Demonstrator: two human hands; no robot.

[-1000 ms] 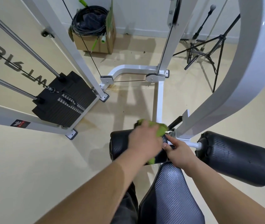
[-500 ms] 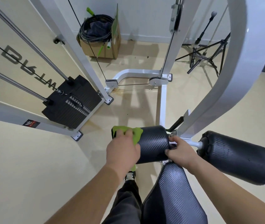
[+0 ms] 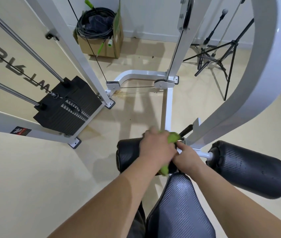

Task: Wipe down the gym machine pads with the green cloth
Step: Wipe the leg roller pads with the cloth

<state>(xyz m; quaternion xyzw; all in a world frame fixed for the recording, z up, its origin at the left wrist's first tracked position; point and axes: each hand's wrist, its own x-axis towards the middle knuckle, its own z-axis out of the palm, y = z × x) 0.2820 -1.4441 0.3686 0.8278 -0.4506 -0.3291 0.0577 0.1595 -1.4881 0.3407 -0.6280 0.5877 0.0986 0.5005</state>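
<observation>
My left hand (image 3: pixel 155 148) presses the green cloth (image 3: pixel 173 137) onto the right end of the left black roller pad (image 3: pixel 127 153), near the axle. The cloth wraps over the pad, and a corner of it hangs out below my wrist. My right hand (image 3: pixel 186 158) grips the inner end of that pad beside the white axle. The right black roller pad (image 3: pixel 249 169) sticks out to the right, untouched. The black textured seat pad (image 3: pixel 179 206) lies just below my hands.
The curved white frame arm (image 3: pixel 249 79) rises at the right. The black weight stack (image 3: pixel 67 107) with its guide rods stands at the left. A cardboard box (image 3: pixel 100 43) of cables sits by the far wall, and black tripod stands (image 3: pixel 218 57) are at the back right.
My left hand has slid the cloth from the left end of the roller pad back to its right end by the axle. My right hand has kept its hold.
</observation>
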